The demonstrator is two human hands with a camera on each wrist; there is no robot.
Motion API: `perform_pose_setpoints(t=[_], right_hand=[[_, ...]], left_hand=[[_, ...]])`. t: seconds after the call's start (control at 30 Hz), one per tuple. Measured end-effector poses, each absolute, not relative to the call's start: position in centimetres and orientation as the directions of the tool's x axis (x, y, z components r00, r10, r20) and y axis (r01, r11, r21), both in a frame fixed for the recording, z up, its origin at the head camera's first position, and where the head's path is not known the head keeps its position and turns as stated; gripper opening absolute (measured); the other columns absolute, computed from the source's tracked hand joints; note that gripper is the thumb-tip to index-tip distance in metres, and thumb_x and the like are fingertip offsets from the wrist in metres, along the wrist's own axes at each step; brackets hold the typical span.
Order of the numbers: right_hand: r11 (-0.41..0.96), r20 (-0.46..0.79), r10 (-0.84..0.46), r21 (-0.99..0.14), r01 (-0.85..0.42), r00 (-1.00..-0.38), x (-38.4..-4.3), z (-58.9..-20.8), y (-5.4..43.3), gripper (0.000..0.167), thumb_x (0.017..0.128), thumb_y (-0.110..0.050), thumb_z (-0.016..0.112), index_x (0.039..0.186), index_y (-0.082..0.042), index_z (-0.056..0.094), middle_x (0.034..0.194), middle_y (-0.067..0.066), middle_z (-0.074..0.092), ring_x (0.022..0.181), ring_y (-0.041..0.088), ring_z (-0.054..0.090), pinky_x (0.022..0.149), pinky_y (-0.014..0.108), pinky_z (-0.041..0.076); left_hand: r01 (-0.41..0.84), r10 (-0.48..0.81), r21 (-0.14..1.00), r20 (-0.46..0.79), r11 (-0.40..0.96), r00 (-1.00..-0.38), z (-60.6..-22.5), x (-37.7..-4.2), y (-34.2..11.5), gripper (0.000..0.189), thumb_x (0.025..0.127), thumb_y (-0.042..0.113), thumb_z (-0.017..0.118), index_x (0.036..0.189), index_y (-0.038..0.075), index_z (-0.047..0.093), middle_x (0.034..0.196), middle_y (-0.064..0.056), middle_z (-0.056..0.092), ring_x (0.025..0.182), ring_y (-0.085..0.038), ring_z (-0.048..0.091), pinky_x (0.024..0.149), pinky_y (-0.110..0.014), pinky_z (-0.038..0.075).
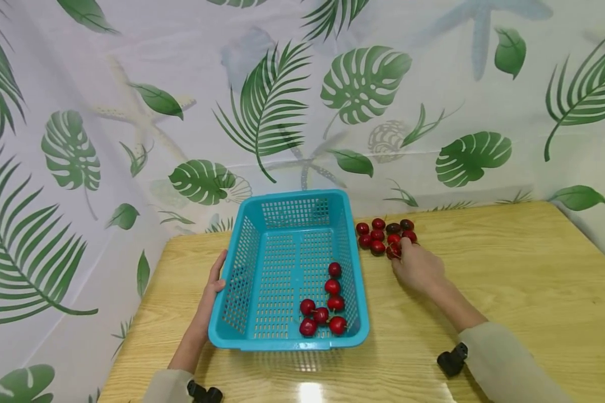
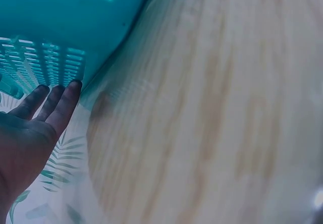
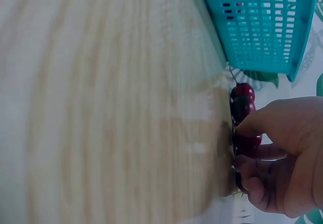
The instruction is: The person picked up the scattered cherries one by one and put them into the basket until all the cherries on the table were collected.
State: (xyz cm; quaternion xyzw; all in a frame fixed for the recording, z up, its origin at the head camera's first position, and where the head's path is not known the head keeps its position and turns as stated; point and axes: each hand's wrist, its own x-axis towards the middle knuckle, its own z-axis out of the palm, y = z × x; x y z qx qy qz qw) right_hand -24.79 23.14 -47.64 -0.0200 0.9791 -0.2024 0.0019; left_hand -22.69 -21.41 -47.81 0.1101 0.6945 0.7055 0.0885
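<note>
On the wooden table (image 1: 504, 263), in the middle, turquoise basket (image 1: 282, 343). Looks less than half done: inside, toward 5 o'clock, only seven cherries (image 1: 320, 315); outside, at the basket's 2 o'clock, about ten more in loose pile (image 1: 377, 235). At 9 o'clock, left hand (image 1: 213, 288) with fingers straight, slightly apart, touching basket wall. At 2 o'clock, right hand (image 1: 419, 266) with thumb and fingertips pinching one cherry (image 1: 393, 251).

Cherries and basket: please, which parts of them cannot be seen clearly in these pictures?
Head view: cherries beside the basket, partly covered by the right hand.
Left wrist view: basket's inside, hidden by its wall.
Right wrist view: basket, cut off by top edge.
</note>
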Motion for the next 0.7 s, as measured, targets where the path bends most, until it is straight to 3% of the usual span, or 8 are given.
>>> perform_pose_setpoints(t=[0.3,0.4,0.53,0.63,0.7], right_hand=[[0.92,-0.007,-0.043,-0.39,-0.037,-0.999,-24.8,-48.2,23.8,0.04,0.092,-0.022,0.056,0.115,0.01,0.054,0.065,0.007,0.055,0.054,0.021,0.05,0.043,0.036,0.038],[0.928,0.008,-0.051,-0.368,-0.051,-0.999,-24.9,-48.1,23.5,0.051,0.092,-0.029,0.058,0.125,0.009,0.048,0.062,0.007,0.054,0.05,0.021,0.049,0.04,0.035,0.037],[0.947,0.018,-0.058,-0.315,-0.061,-0.998,-24.9,-48.2,23.1,0.062,0.094,-0.039,0.058,0.138,0.002,0.043,0.087,0.022,0.061,0.051,0.023,0.049,0.042,0.037,0.038],[0.956,0.027,-0.05,-0.287,-0.055,-0.998,-24.8,-48.2,22.8,0.057,0.096,-0.042,0.057,0.134,0.001,0.049,0.111,0.033,0.056,0.054,0.025,0.051,0.045,0.039,0.042],[0.961,0.041,-0.045,-0.271,-0.055,-0.998,-24.8,-48.3,22.8,0.053,0.096,-0.04,0.057,0.129,0.002,0.053,0.115,0.035,0.054,0.055,0.026,0.052,0.046,0.041,0.044]], left_hand=[[0.023,0.286,0.999,0.033,-0.041,-0.958,-47.8,-22.6,-21.4,0.073,0.092,0.021,0.026,0.161,0.027,0.003,0.166,-0.01,0.003,0.145,-0.038,0.018,0.105,-0.042,0.03],[0.028,0.276,0.999,0.036,-0.034,-0.96,-47.7,-22.7,-21.4,0.073,0.092,0.02,0.027,0.161,0.026,0.003,0.166,-0.009,0.003,0.146,-0.038,0.017,0.106,-0.045,0.029],[0.031,0.274,0.999,0.042,-0.043,-0.961,-47.6,-22.7,-21.3,0.073,0.093,0.02,0.027,0.161,0.023,0.002,0.166,-0.008,0.002,0.147,-0.038,0.015,0.107,-0.051,0.025],[0.027,0.285,0.998,0.041,-0.052,-0.958,-47.7,-22.6,-21.2,0.072,0.093,0.02,0.026,0.161,0.023,0.001,0.166,-0.006,0.002,0.147,-0.037,0.013,0.109,-0.053,0.022],[0.028,0.284,0.998,0.043,-0.054,-0.958,-47.6,-22.6,-21.2,0.072,0.093,0.02,0.026,0.161,0.024,0.002,0.166,-0.006,0.002,0.148,-0.036,0.013,0.109,-0.053,0.021]])
